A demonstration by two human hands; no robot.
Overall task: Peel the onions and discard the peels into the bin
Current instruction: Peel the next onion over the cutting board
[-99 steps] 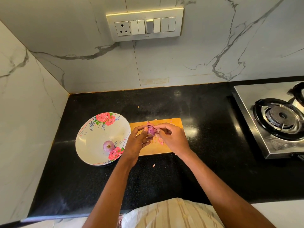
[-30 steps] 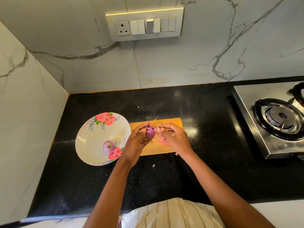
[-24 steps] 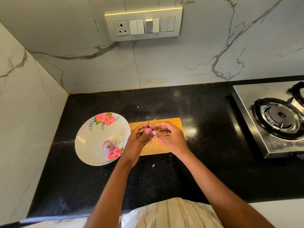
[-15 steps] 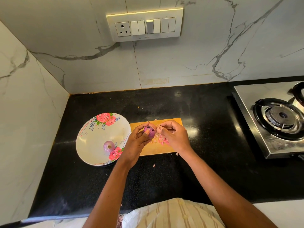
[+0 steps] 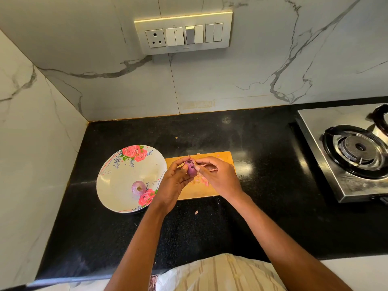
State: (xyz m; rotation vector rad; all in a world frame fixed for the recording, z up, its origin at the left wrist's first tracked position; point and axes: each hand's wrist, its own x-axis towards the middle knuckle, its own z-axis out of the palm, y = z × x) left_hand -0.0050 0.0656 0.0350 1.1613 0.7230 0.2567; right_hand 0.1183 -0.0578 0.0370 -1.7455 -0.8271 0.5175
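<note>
Two hands work a small purple onion above a wooden cutting board.

The left hand [image 5: 174, 181] curls its fingers round the small purple onion [image 5: 190, 169], while the right hand [image 5: 218, 177] pinches at the onion's right side with thumb and fingertips. Pink peel scraps [image 5: 202, 180] lie on the rectangular wooden cutting board [image 5: 197, 190]. To the left, a second onion [image 5: 138, 187] sits in a white rose-patterned plate [image 5: 117, 179] on the black countertop [image 5: 262, 181].

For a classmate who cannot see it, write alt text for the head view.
Two hands peel a small purple onion over a wooden cutting board strewn with peel scraps: left hand holding, right hand picking. Another onion sits in a floral plate beside it.
</note>
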